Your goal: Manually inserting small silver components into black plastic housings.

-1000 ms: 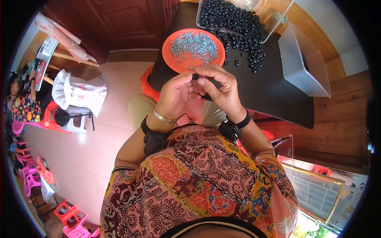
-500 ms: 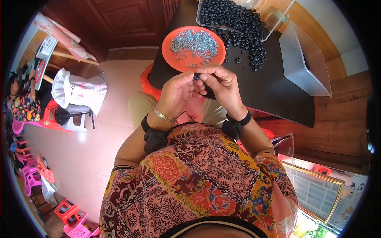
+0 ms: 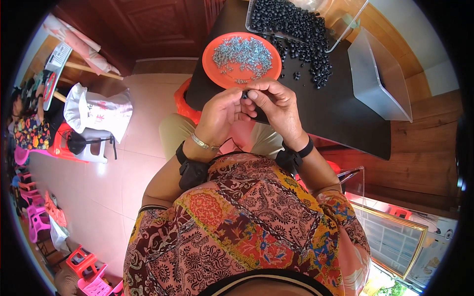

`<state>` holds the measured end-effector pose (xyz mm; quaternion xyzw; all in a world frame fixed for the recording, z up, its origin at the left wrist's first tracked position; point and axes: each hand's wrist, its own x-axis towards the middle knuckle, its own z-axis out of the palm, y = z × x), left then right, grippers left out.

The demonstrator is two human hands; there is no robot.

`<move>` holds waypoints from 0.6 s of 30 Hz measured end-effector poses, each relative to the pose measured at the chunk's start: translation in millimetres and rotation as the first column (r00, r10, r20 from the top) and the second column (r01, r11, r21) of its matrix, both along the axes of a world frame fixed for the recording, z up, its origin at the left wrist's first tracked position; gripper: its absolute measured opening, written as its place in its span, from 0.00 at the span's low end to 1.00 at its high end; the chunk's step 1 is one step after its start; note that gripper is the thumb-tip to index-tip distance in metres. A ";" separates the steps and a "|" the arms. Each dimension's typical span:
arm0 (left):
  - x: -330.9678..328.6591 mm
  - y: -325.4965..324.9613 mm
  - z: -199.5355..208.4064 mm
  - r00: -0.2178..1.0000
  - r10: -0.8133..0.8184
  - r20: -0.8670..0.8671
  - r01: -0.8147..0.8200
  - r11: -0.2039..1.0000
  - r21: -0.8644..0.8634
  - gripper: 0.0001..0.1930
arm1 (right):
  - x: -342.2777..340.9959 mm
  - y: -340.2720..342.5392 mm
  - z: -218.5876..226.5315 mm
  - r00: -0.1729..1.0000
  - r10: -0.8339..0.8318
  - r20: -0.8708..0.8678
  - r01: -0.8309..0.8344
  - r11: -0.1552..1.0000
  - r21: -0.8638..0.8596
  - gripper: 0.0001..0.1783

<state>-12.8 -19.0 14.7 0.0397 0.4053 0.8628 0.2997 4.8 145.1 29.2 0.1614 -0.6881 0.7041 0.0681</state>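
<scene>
Head view: your left hand [image 3: 220, 111] and right hand [image 3: 280, 107] pinched one small black part [image 3: 245, 94] between them, its axis unclear; the orange-red plate [image 3: 207, 67] lay just beyond.

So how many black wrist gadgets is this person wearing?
2: one black gadget on the left wrist, another gadget on the right wrist. No others show.

Wide fisheye view, downward from head height
</scene>
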 end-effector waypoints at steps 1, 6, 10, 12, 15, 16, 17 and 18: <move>-0.4 -0.3 -0.4 1.000 -0.002 -0.004 0.002 1.000 0.002 0.14 | 0.2 -0.2 -0.7 1.000 0.001 0.000 -0.001 1.000 0.000 0.08; 0.5 -0.2 0.8 1.000 0.006 0.003 -0.006 1.000 -0.025 0.14 | 2.4 -0.5 1.2 0.997 0.038 0.074 -0.031 0.996 -0.087 0.08; 1.5 0.8 2.7 1.000 0.008 0.016 -0.007 0.999 -0.047 0.13 | 3.0 -0.4 -2.3 0.997 0.042 0.067 -0.034 0.993 -0.111 0.08; 1.4 1.5 3.5 1.000 0.003 0.018 -0.003 0.999 -0.049 0.13 | 4.7 -0.6 -2.4 0.997 0.021 0.074 -0.013 0.994 -0.109 0.08; 1.2 2.0 4.2 1.000 -0.010 0.023 0.011 0.999 -0.043 0.13 | 5.4 -0.9 -4.0 0.999 -0.013 0.042 0.016 0.997 -0.078 0.08; 1.2 2.2 4.3 0.999 -0.017 0.027 0.018 0.999 -0.037 0.13 | 5.2 -0.7 -5.3 0.999 -0.013 0.042 0.016 0.997 -0.079 0.08; 1.1 2.0 3.7 0.999 -0.017 0.027 0.018 0.999 -0.038 0.13 | 4.6 -0.3 -6.8 1.000 -0.023 0.019 0.024 0.998 -0.060 0.08; 0.8 1.3 2.7 0.999 -0.032 0.017 0.032 0.999 -0.029 0.14 | 4.0 -0.3 -7.5 0.999 -0.033 -0.005 0.032 0.999 -0.042 0.08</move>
